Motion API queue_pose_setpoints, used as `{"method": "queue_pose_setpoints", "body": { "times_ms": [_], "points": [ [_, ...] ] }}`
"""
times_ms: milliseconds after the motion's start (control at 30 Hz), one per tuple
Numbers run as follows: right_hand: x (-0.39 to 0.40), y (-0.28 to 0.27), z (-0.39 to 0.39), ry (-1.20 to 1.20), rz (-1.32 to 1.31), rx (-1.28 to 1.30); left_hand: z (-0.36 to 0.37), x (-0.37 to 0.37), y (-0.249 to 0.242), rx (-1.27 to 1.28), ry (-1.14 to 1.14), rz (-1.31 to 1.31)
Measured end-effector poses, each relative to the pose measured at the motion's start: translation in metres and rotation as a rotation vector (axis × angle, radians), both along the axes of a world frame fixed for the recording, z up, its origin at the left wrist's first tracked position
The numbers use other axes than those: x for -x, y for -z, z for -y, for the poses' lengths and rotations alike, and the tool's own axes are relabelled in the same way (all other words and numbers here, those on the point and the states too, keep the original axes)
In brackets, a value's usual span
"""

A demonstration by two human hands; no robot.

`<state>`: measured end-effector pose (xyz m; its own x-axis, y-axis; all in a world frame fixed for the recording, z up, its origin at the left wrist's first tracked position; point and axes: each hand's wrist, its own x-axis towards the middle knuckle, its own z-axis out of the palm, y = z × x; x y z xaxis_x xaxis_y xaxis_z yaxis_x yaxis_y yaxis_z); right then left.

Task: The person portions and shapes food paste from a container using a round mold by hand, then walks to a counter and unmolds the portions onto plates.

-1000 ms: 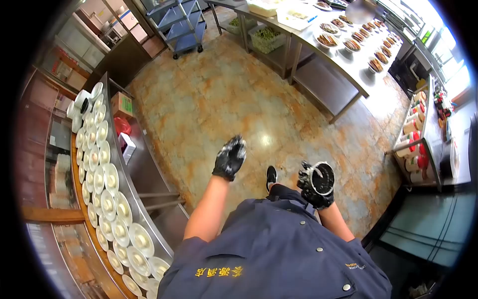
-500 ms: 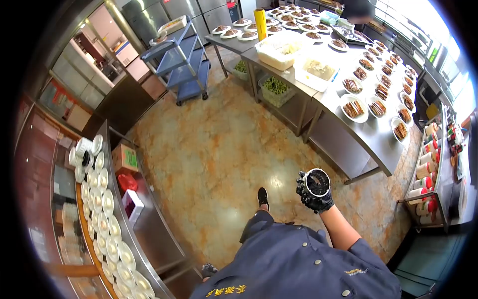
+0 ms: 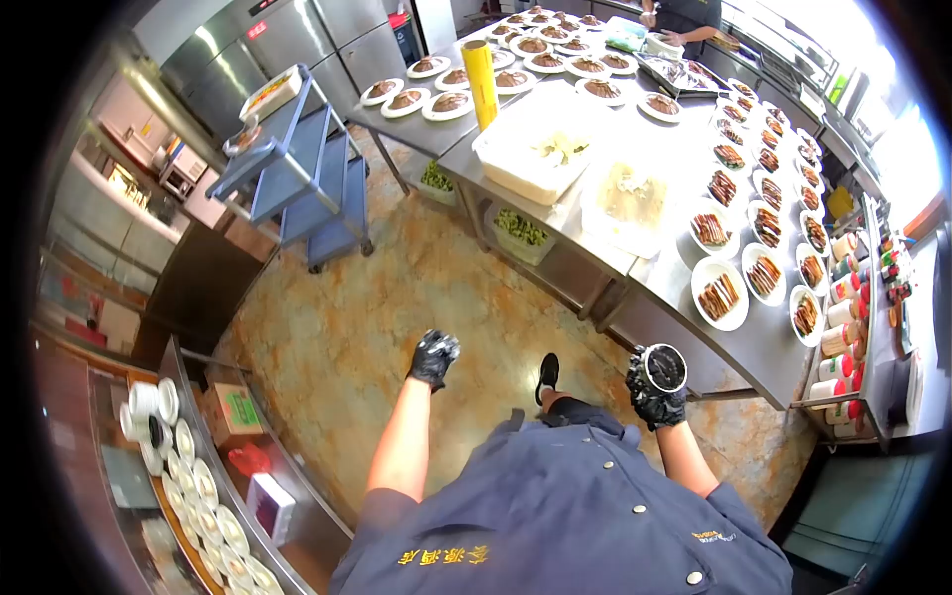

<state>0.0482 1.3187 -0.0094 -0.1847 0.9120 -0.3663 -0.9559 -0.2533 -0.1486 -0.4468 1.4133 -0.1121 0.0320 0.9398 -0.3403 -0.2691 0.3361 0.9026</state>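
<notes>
In a black glove, my right hand is wrapped round a white round container with dark contents, beside the steel table. My left hand, also black-gloved with whitish smears on the fingers, is held over the floor; its fingers look curled, and whether anything is in them is too small to tell. Plates of sliced brown food stand in rows on the table's right part. A white tub and a shallow pale tray sit near its front edge.
A blue cart stands at the upper left. Stacked white dishes line the left counter. A co-worker is behind the table. Jars fill a right-hand shelf. A yellow roll stands upright on the table.
My left hand has come up into view from low at the left. The table and its plates appear nearer. My right hand still holds the container, now further right in the view.
</notes>
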Motion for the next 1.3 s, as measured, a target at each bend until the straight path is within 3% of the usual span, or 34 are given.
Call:
{"method": "queue_pose_setpoints", "body": {
  "times_ms": [33,100,167,200,233,267,333,400,433,467,500,533,567,600,633,700,733,767,833,933,1033,1067,1100,1167,1233,1267,1300],
  "points": [
    [-0.004,0.003,-0.02,-0.005,-0.142,0.03,-0.036,-0.015,-0.011,-0.008,-0.074,0.251],
    [-0.012,0.04,-0.062,0.1,-0.078,-0.055,-0.109,-0.039,-0.019,-0.052,0.059,0.076],
    [-0.01,0.042,-0.108,0.163,0.018,-0.082,-0.161,-0.068,-0.036,-0.004,-0.033,0.087],
    [-0.008,0.049,-0.139,0.091,0.456,-0.222,-0.178,-0.078,-0.043,-0.004,-0.011,0.073],
    [-0.006,0.054,-0.17,0.008,1.07,-0.323,-0.206,-0.088,-0.063,-0.015,0.013,0.063],
    [0.002,0.042,-0.203,0.003,1.531,-0.357,-0.239,-0.087,-0.068,-0.04,0.07,0.005],
    [0.008,-0.014,-0.259,0.045,2.528,-0.721,-0.297,-0.082,-0.106,-0.124,0.138,-0.021],
    [0.035,0.011,-0.308,0.269,1.82,-0.436,-0.359,-0.079,-0.111,-0.193,0.118,-0.015],
    [0.038,-0.017,-0.338,0.188,2.529,-0.667,-0.399,-0.08,-0.111,-0.233,0.104,-0.008],
    [0.045,-0.023,-0.361,0.202,2.544,-0.731,-0.436,-0.082,-0.11,-0.188,0.108,-0.029],
    [0.048,-0.007,-0.382,0.013,1.846,-0.524,-0.476,-0.085,-0.107,-0.147,0.112,-0.048],
    [0.051,0.008,-0.403,0.085,1.163,-0.218,-0.515,-0.09,-0.101,-0.187,0.187,-0.086],
    [0.05,0.01,-0.421,0.127,0.472,-0.069,-0.551,-0.098,-0.09,-0.2,0.261,-0.067],
    [0.049,0.012,-0.431,0.145,0.067,0.044,-0.588,-0.109,-0.076,-0.172,0.331,-0.091],
    [0.049,0.01,-0.438,0.188,-0.031,0.097,-0.62,-0.124,-0.068,-0.137,0.4,-0.111],
    [0.051,0.0,-0.447,0.313,0.028,0.182,-0.672,-0.153,-0.042,-0.268,0.575,-0.539],
    [0.052,-0.007,-0.453,0.373,0.112,0.23,-0.705,-0.168,-0.003,-0.115,0.608,-0.486],
    [0.054,-0.017,-0.455,0.363,0.238,0.178,-0.726,-0.18,-0.009,-0.187,0.759,-0.689],
    [0.051,-0.048,-0.461,0.267,0.228,0.248,-0.752,-0.204,-0.029,-0.156,0.805,-0.964],
    [0.059,-0.032,-0.453,0.558,0.491,0.369,-0.788,-0.224,0.041,-0.072,0.767,-1.023],
    [0.074,-0.027,-0.448,0.511,1.196,0.458,-0.779,-0.248,0.073,-0.38,0.56,-1.117],
    [0.08,-0.025,-0.446,0.515,1.171,0.457,-0.775,-0.259,0.068,-0.335,0.525,-1.078],
    [0.08,-0.032,-0.45,0.572,0.842,0.425,-0.779,-0.26,0.03,-0.503,0.619,-1.048],
    [0.082,-0.046,-0.456,0.737,0.142,0.449,-0.762,-0.269,-0.001,-0.793,0.594,-1.064],
    [0.085,-0.039,-0.456,0.793,0.139,0.502,-0.754,-0.281,-0.001,-1.083,0.643,-0.893],
    [0.085,-0.035,-0.454,0.769,0.265,0.515,-0.749,-0.289,-0.009,-1.082,0.788,-1.09],
    [0.085,-0.031,-0.453,0.748,0.413,0.531,-0.749,-0.291,-0.006,-1.075,0.844,-1.106]
  ]
}}
